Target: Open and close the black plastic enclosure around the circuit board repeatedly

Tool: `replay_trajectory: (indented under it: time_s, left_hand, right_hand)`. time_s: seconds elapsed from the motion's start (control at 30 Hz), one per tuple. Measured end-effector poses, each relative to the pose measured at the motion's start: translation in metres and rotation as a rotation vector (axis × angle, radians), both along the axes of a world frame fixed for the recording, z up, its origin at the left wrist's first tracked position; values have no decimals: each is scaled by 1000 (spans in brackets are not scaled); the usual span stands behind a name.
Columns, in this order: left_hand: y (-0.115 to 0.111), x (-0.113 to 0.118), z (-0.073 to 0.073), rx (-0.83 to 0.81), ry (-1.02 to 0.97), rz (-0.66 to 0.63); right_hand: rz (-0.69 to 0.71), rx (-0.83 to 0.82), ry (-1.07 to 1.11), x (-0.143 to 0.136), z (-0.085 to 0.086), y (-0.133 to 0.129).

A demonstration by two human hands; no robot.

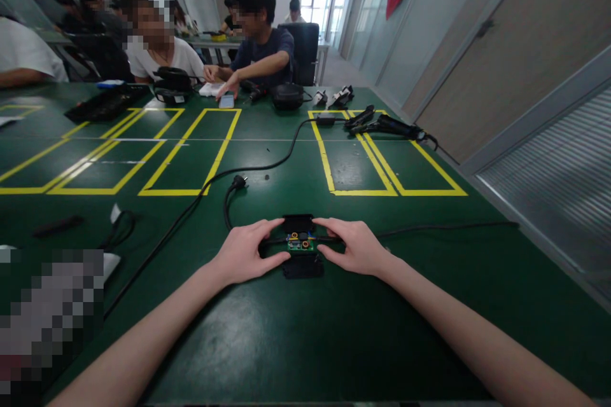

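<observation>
Yellow tape rectangles (363,193) mark out the green tabletop (429,331) under my head camera, in a room with other people seated beyond. At the near middle of the table I have a small green circuit board (296,246), with two copper-wound coils showing on it, lying between an upper black shell piece (298,222) on the far side and a lower black shell piece (303,266) on the near side. I see the left hand (245,251) at the board's left, thumb and index finger set well apart: the index tip is at the upper shell's corner, the thumb tip by the lower shell. On the other side, the right hand (356,245) makes a similar wide curve, index at the upper shell's right corner, thumb just right of the board; from here I cannot tell how firmly either one presses. Left of the shells, behind the left hand, a short black cord (226,208) curves up to a plug (238,182), while a straight black cable (443,227) runs out past the right hand. Farther off, I have a long black cable (272,168) crossing the table to an inline box (326,121), near some dark elongated parts (386,126). At the far edge I see a black case (287,96), a black tray (107,102), and a person in a dark shirt (267,41) with one hand at a small flat device (226,102).
</observation>
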State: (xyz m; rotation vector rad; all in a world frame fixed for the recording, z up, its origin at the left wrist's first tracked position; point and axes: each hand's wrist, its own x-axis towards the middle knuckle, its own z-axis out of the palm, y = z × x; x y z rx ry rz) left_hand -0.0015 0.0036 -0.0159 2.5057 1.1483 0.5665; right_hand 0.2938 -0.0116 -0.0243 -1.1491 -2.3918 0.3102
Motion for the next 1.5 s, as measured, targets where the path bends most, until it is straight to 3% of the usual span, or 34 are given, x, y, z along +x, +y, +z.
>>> replay_trajectory:
  time_s: [0.27, 0.5, 0.67, 0.8, 1.03, 1.5]
  left_hand:
    - [0, 1, 3, -10, 59, -3]
    - [2, -2, 1, 19, -80, -2]
    - [3, -5, 14, -2, -207, -81]
    - [-2, -7, 23, -145, -213, -171]
    - [-3, -10, 18, -250, -177, -203]
    - [-4, -10, 18, -200, -98, -236]
  right_hand:
    - [5, -24, -47, 0, -1, 1]
    - [14, 11, 16, 1, 4, 1]
    - [75, 77, 165, 5, 16, -4]
    - [194, 81, 177, 5, 20, -11]
    - [233, 47, 104, 3, 16, -14]
    - [255, 64, 28, 3, 15, -15]
